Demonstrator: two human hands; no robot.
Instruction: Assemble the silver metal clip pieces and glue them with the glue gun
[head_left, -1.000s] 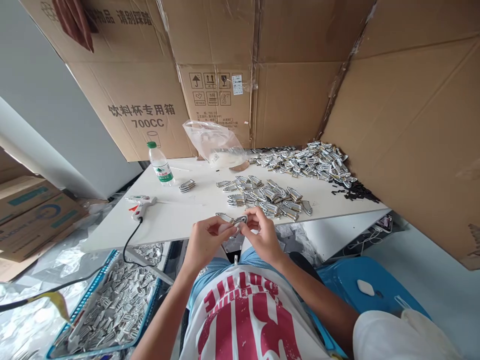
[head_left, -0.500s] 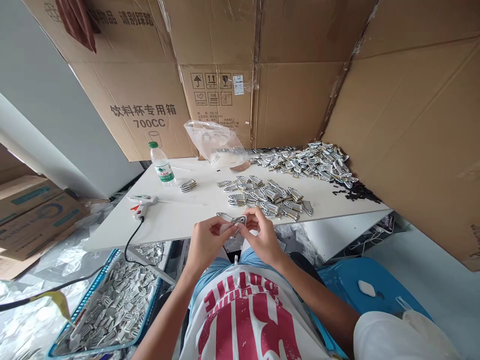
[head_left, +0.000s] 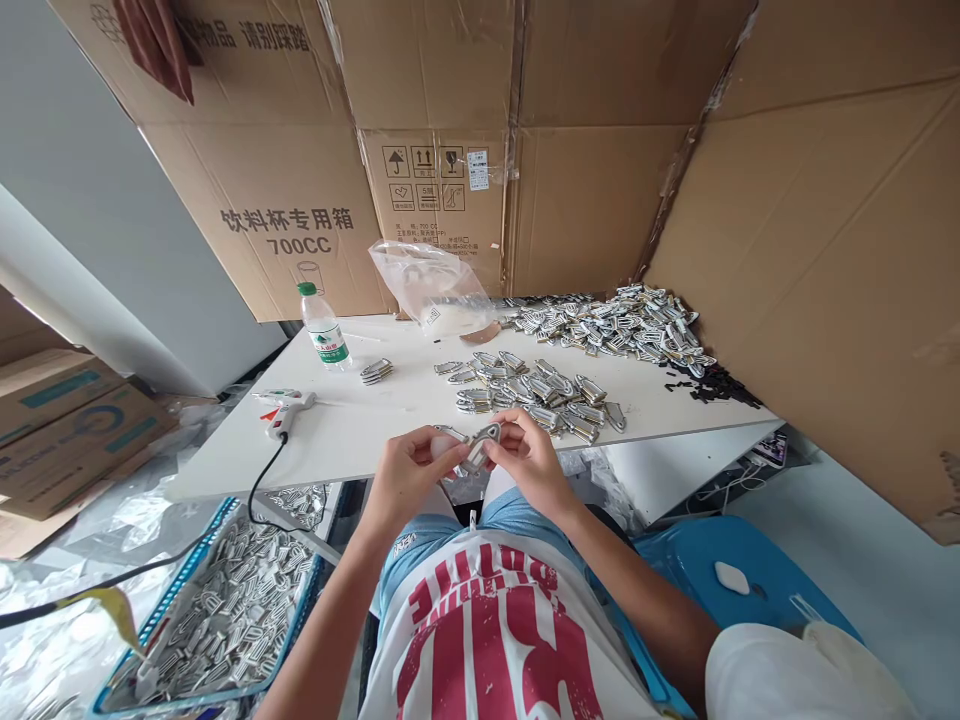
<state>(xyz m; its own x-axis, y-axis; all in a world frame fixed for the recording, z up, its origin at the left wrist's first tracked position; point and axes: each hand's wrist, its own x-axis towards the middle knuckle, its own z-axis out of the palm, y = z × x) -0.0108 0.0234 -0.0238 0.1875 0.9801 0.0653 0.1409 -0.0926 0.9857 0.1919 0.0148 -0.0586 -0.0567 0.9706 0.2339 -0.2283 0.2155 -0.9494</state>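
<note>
My left hand [head_left: 405,472] is closed at the table's front edge, gripping a silver buckle-like metal piece [head_left: 451,432] and something pale and rounded beneath the fingers. Close beside it, my right hand [head_left: 534,468] pinches another silver buckle-like piece [head_left: 477,455], tilted, between thumb and fingers. The two pieces are close together; whether they touch I cannot tell. Just beyond my hands lies a loose group of similar pieces [head_left: 551,388] on the white table [head_left: 360,425]. A small neat stack of them [head_left: 376,371] is farther left.
A big heap of metal pieces [head_left: 622,325] and black strips [head_left: 712,387] lie at the back right. A water bottle [head_left: 327,335], glue gun [head_left: 287,412] and plastic bag [head_left: 435,285] are also there. A filled blue basket [head_left: 214,530] stands below left; cardboard [head_left: 585,200] walls the back.
My hands have drawn slightly apart. The piece in my right hand has turned and shows more of its face. Things on the table have stayed in place.
</note>
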